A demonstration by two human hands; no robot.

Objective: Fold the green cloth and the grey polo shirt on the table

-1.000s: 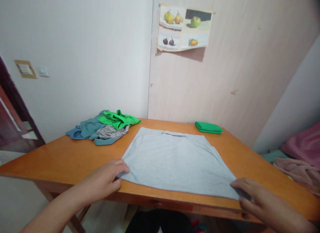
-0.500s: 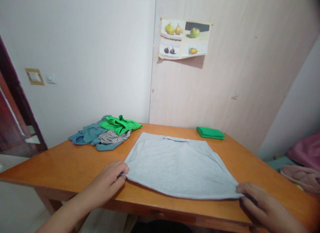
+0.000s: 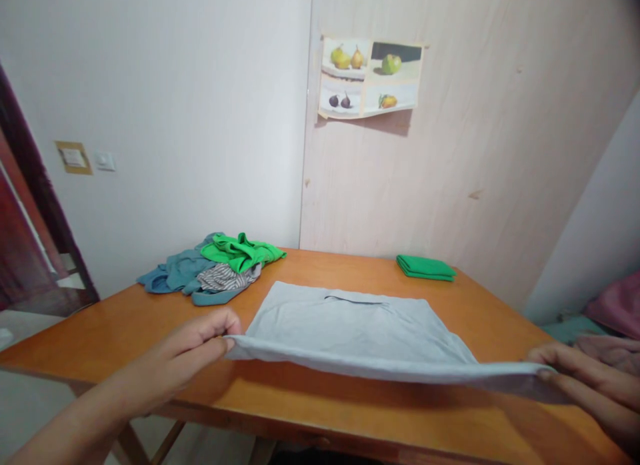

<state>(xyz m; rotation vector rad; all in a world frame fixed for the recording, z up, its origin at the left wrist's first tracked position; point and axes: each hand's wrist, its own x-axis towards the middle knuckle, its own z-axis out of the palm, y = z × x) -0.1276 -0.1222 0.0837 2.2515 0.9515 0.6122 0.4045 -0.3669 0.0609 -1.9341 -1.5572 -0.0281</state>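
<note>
A light grey shirt (image 3: 350,322) lies partly flat on the wooden table, a dark line showing near its far edge. Its near edge is lifted off the tabletop and stretched between both hands. My left hand (image 3: 205,342) pinches the left corner, thumb and fingers pressed together. At the opposite corner my right hand (image 3: 590,378) grips the cloth, with a flap of fabric hanging beside its fingers. The raised edge hides part of the shirt behind it.
A heap of crumpled blue, green and striped clothes (image 3: 215,268) sits at the back left of the table (image 3: 310,405). A folded green cloth (image 3: 426,268) lies at the back right. The wall stands behind, with a fruit picture sheet (image 3: 370,78) on it.
Both hands have raised the shirt's near edge off the table and moved further apart. The shirt's far edge has slid a little towards me.
</note>
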